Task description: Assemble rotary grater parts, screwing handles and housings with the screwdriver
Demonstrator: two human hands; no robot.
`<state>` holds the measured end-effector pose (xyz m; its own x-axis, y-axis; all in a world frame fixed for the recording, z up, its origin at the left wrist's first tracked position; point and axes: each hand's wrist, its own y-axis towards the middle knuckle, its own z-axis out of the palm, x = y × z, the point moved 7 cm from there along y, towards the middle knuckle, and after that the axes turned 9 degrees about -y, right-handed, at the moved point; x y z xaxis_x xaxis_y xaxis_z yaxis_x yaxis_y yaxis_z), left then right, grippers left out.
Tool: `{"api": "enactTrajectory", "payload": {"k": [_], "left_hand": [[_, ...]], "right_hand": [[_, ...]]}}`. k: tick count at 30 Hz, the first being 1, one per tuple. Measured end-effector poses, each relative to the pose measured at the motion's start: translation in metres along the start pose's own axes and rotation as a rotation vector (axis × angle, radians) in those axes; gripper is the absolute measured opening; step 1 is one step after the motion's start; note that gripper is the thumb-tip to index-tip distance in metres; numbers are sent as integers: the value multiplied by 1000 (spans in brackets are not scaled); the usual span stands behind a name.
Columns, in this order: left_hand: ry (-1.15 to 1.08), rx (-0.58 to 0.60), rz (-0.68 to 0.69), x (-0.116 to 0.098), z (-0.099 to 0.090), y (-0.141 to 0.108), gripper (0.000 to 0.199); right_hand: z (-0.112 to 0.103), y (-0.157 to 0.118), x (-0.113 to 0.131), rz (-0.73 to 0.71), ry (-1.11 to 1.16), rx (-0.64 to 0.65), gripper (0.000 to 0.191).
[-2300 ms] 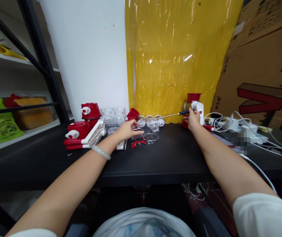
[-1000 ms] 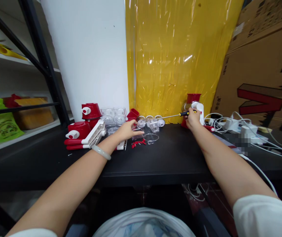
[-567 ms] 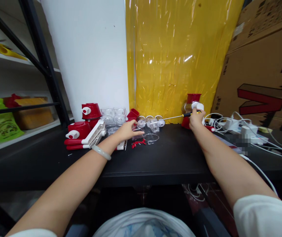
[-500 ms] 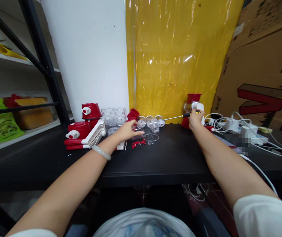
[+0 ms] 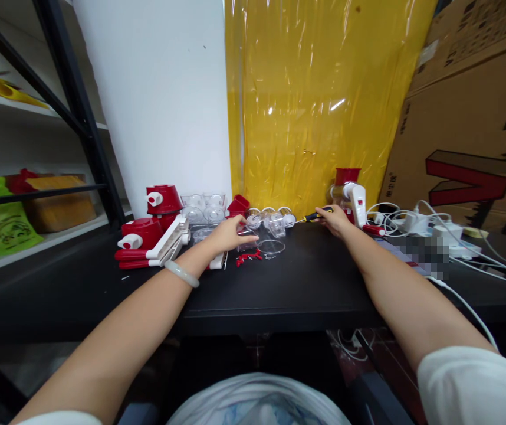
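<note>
My left hand (image 5: 227, 235), with a pale bangle on the wrist, pinches a clear plastic part (image 5: 247, 231) between thumb and fingers; its shape is mostly hidden. In my right hand (image 5: 335, 221) is a screwdriver (image 5: 312, 217) with a black and yellow handle, pointing left. Its shaft gets lost among the clear round plastic parts (image 5: 276, 224), so I cannot tell where the tip rests. Just below the left hand lie red plastic pieces (image 5: 248, 258), a clear ring (image 5: 272, 247) and small screws (image 5: 270, 257).
Red bases with white knobs (image 5: 163, 199) and white arms (image 5: 168, 241) stand left, beside clear cups (image 5: 203, 208). An assembled red and white device (image 5: 357, 203) stands right, near white cables and chargers (image 5: 447, 233). A large cardboard box (image 5: 465, 118) leans behind.
My right hand has moved left and slightly down with the screwdriver, uncovering the white arm of the device behind it. My left hand stays in place.
</note>
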<state>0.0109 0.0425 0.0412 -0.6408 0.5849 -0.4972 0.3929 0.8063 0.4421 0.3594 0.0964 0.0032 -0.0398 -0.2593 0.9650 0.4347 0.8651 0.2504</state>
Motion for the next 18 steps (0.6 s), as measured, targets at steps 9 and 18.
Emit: {"api": "enactTrajectory", "payload": {"k": [9, 18], "left_hand": [[4, 12, 0, 0, 0, 1, 57], [-3, 19, 3, 0, 1, 1, 58]], "right_hand": [[17, -5, -12, -66, -462, 221, 33], [46, -10, -11, -276, -776, 383, 31]]}}
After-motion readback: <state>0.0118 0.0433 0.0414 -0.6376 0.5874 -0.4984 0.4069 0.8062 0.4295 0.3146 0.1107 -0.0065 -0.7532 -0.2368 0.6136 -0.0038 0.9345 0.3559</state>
